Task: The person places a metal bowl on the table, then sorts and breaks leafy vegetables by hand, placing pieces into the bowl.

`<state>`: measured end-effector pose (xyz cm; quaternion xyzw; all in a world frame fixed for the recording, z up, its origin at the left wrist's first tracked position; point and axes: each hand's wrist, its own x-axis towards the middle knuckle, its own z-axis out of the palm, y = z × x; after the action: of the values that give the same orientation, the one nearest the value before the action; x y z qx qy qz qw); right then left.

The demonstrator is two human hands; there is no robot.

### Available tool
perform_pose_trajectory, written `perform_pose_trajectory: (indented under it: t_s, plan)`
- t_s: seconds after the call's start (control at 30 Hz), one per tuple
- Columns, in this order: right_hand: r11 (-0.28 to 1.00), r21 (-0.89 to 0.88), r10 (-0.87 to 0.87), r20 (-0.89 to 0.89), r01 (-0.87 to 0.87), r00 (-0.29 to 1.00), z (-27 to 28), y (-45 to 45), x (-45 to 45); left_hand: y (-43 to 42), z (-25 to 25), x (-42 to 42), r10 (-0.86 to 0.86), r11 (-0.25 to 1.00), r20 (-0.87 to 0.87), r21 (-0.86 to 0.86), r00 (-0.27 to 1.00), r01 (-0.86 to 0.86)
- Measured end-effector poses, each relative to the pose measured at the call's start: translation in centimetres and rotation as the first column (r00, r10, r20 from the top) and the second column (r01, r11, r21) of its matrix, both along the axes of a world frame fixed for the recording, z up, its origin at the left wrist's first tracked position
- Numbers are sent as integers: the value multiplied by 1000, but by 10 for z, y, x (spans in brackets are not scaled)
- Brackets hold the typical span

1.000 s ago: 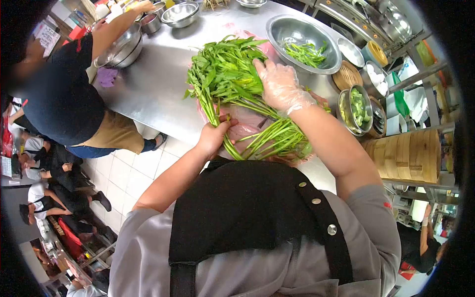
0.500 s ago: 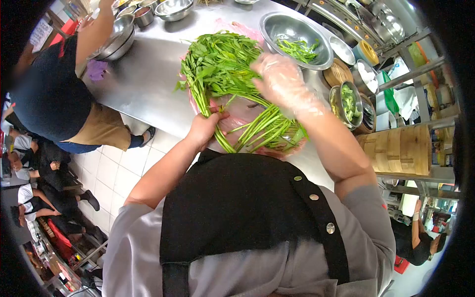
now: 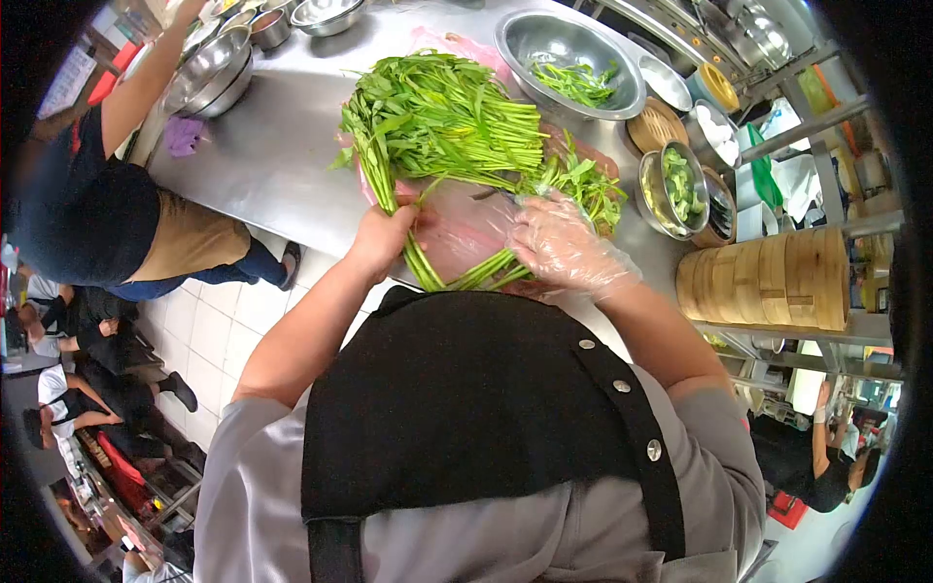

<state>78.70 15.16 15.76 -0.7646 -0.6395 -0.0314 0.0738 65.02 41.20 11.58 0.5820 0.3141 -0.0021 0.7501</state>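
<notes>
A large heap of long-stemmed leafy greens [image 3: 437, 117] lies on a pink plastic bag [image 3: 457, 219] on the steel table [image 3: 287, 146]. My bare left hand [image 3: 382, 238] is closed around a few stems at the heap's near left edge. In a clear plastic glove, my right hand [image 3: 571, 243] grips a bunch of greens, its leaves [image 3: 591, 185] pointing away and its stems [image 3: 486, 270] running toward my apron. Beyond it, a wide steel bowl [image 3: 518, 47] holds some loose green pieces [image 3: 580, 84].
On the right are a bowl of cut green vegetables [image 3: 683, 189], a bamboo lid [image 3: 653, 124] and a bamboo steamer [image 3: 768, 277]. Steel bowls [image 3: 209, 83] and a purple cloth [image 3: 182, 136] lie left, near another person [image 3: 83, 209].
My right hand has come down from the heap toward me and gripped the near bunch, whose leafy end now lies to the right of the heap. My left hand keeps its stems.
</notes>
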Motion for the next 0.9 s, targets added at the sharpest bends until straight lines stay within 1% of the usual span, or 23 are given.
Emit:
perform_pose_trajectory:
  t_s: [0.13,0.17,0.2,0.27,0.33,0.4,0.43,0.47,0.57,0.67,0.73,0.8,0.87,0.9]
  plan:
    - [999,21,-36,-51,38,998,0,1,-1,18,46,-14,5,987,42,162,999,-12]
    - [999,25,-38,-52,40,998,0,1,-1,24,54,-17,44,980,81,191,996,-59]
    - [999,31,-39,-52,41,998,0,1,-1,27,73,-20,64,968,73,238,995,-79]
    - [998,13,-55,-74,56,996,-1,3,-1,46,89,-25,79,961,78,260,994,-97]
    - [998,17,-55,-83,56,995,-1,5,-1,56,111,-27,133,922,109,351,985,-163]
    - [998,41,-50,-73,53,996,1,4,-1,67,127,-29,144,888,187,408,972,-210]
    - [994,98,-32,-52,37,998,-5,3,0,68,136,-29,130,890,205,407,970,-205]
    - [996,72,-39,-53,43,998,-8,3,0,69,146,-29,115,892,224,405,968,-199]
    - [999,13,-43,-26,43,999,-8,3,2,63,173,-21,-33,834,181,547,983,-73]
    - [999,-28,-44,-57,42,997,-3,3,1,63,178,12,-181,650,17,753,983,106]
    - [998,6,-66,-87,67,994,2,4,-3,72,154,48,-203,358,-88,920,975,158]
    - [995,33,-86,-88,89,992,9,4,-8,76,115,75,-181,151,-150,972,972,178]
    - [994,73,-72,-131,82,989,19,3,-11,77,76,80,-195,126,-97,984,976,123]
    - [993,93,-62,-158,77,986,26,1,-13,76,69,80,-204,112,-72,989,976,96]
